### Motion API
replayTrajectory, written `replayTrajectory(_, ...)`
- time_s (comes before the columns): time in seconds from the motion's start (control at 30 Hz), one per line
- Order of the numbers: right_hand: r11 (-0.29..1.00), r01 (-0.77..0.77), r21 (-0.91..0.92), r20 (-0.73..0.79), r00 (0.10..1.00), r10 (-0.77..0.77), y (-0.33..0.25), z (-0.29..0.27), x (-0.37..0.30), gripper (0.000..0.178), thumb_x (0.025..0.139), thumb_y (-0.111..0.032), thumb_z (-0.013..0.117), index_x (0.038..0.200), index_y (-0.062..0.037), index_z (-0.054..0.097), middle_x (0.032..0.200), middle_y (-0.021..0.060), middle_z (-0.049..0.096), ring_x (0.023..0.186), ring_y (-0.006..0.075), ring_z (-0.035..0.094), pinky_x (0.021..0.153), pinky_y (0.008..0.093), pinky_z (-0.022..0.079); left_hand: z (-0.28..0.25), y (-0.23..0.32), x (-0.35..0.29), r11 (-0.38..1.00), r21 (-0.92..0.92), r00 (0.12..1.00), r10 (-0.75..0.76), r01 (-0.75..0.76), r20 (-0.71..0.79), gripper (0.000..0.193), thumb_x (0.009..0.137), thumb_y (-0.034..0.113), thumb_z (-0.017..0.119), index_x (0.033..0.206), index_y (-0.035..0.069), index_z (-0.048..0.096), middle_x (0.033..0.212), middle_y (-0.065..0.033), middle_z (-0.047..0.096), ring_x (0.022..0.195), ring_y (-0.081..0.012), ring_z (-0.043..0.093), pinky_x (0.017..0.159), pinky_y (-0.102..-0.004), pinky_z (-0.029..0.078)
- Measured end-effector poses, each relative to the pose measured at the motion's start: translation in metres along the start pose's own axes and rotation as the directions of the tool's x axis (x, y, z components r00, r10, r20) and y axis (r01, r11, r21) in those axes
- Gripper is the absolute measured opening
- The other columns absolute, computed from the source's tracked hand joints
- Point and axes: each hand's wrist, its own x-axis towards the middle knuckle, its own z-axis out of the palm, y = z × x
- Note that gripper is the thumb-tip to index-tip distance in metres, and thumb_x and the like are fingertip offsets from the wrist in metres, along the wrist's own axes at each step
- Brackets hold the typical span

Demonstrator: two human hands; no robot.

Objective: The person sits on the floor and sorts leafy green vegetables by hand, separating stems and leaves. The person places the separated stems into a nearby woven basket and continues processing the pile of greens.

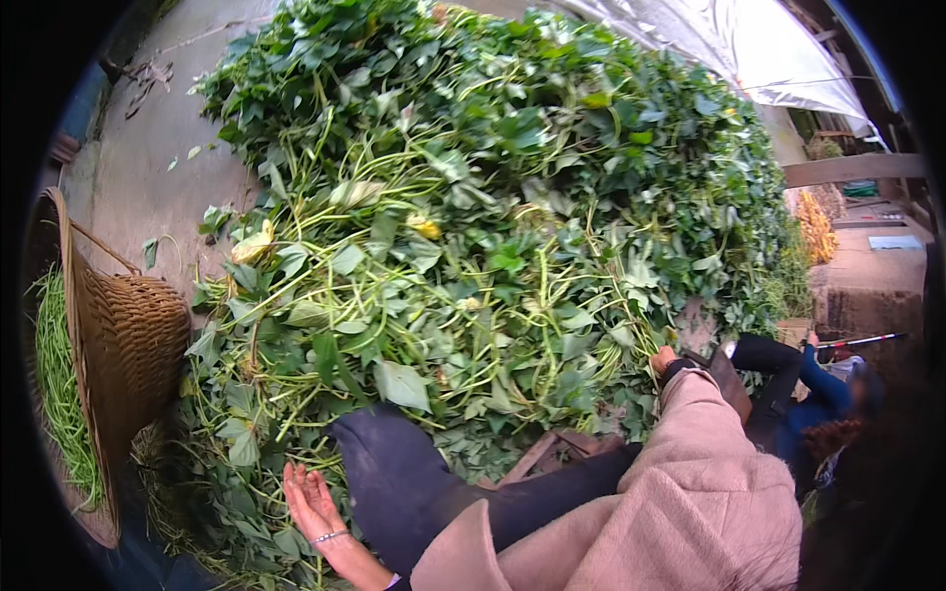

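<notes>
Left hand [313, 507] lying open, palm up, gripping nothing, among vine stems at seven o'clock. Right hand [664, 359] reaching into the leafy vine heap [493, 217] at four o'clock; its grip is hidden. Woven basket [133, 335] holding stripped stems [59, 394] at nine o'clock.

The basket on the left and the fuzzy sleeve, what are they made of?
The basket looks woven from thin brown cane or bamboo strips; its wall shows a tight, matte weave. The sleeve on the right arm looks like soft pinkish-beige wool or fleece, with a fuzzy, nubby surface. Which fibre it is cannot be told.
</notes>
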Motion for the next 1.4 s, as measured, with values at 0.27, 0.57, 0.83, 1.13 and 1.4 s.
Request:
replayTrajectory(0.27,0.963,-0.036,0.269,-0.354,0.926,0.134,0.117,-0.089,-0.032,0.048,0.08,-0.038,0.059,0.099,0.0065,0.066,0.102,0.0301,0.064,0.102,0.0397,0.062,0.085,0.0417,0.048,-0.038,-0.032,-0.071,0.976,-0.216,0.994,-0.019,-0.005,-0.108,0.041,0.095,0.022,0.057,0.131,0.003,0.05,0.114,-0.0087,0.062,0.09,-0.0136,0.058,0.087,-0.0293,0.052)
replayTrajectory(0.57,0.393,0.487,0.78,-0.609,0.736,0.296,0.025,-0.217,-0.079,0.027,0.071,-0.021,0.068,0.084,0.0022,0.071,0.073,0.0129,0.069,0.064,0.0205,0.064,0.063,0.0351,0.049,-0.078,-0.025,-0.135,0.926,-0.356,0.99,0.093,-0.125,-0.106,0.036,0.095,0.021,0.058,0.126,0.004,0.055,0.113,-0.006,0.063,0.089,-0.0118,0.059,0.088,-0.0292,0.051)
replayTrajectory(0.83,0.049,0.953,0.3,-0.954,0.298,0.038,-0.075,-0.37,-0.294,0.016,0.08,-0.005,0.063,0.091,0.0034,0.071,0.082,0.0076,0.07,0.071,0.0121,0.062,0.067,0.0246,0.049,-0.101,-0.009,-0.163,0.873,-0.438,0.97,0.14,-0.215,-0.196,0.029,0.093,0.018,0.061,0.119,0.004,0.061,0.106,-0.0052,0.066,0.083,-0.0113,0.06,0.084,-0.0287,0.053)
replayTrajectory(1.13,0.038,0.976,-0.215,-0.915,-0.215,0.341,-0.131,-0.45,-0.373,0.016,0.083,-0.014,0.066,0.086,0.0015,0.065,0.069,0.0056,0.064,0.061,0.0117,0.054,0.058,0.0278,0.043,-0.103,-0.02,-0.189,0.863,-0.449,0.969,0.162,-0.232,-0.189,0.03,0.093,0.017,0.06,0.12,0.004,0.06,0.106,-0.0056,0.066,0.084,-0.013,0.061,0.084,-0.0302,0.054)
replayTrajectory(1.4,0.197,0.97,0.146,-0.749,0.238,-0.619,-0.038,-0.338,-0.169,0.01,0.084,-0.01,0.059,0.082,-0.0027,0.065,0.069,0.01,0.058,0.063,0.0212,0.053,0.06,0.0335,0.041,-0.097,-0.023,-0.183,0.889,-0.438,0.979,0.054,-0.136,-0.195,0.029,0.093,0.017,0.061,0.119,0.006,0.061,0.106,-0.0037,0.066,0.084,-0.0113,0.061,0.084,-0.0298,0.054)
